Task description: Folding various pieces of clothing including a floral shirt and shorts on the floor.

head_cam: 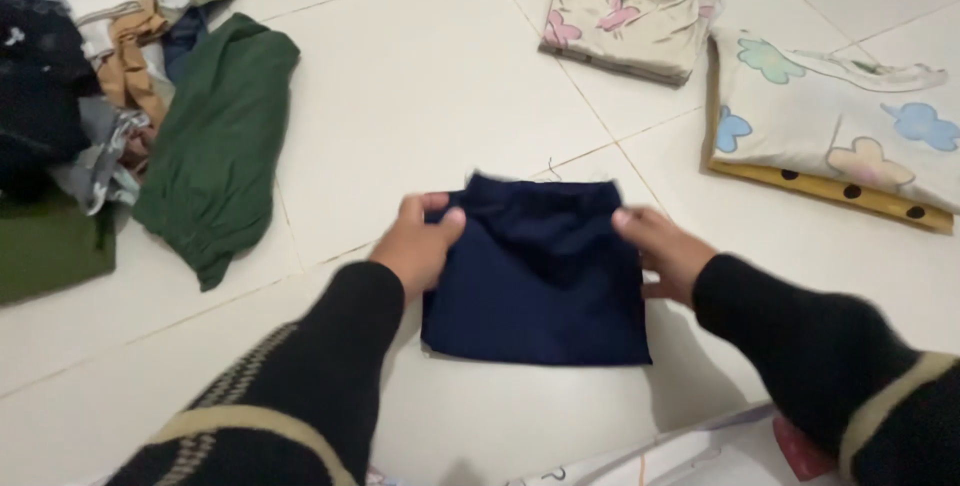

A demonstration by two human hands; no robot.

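Folded navy cloth (pixel 537 271) lying flat on the tiled floor (pixel 420 96). Your left hand (pixel 422 243) pinches its upper left corner; your right hand (pixel 665 246) rests loosely open along the right edge. Likely soft, light, limp: grip both upper corners.

Both arms wear black knitted sleeves reaching to the wrists, each banded near the forearm with a pale tan stripe, the left sleeve (pixel 290 386) at seven o'clock also carrying a speckled knit band, the right sleeve (pixel 830 366) at four o'clock plainer.
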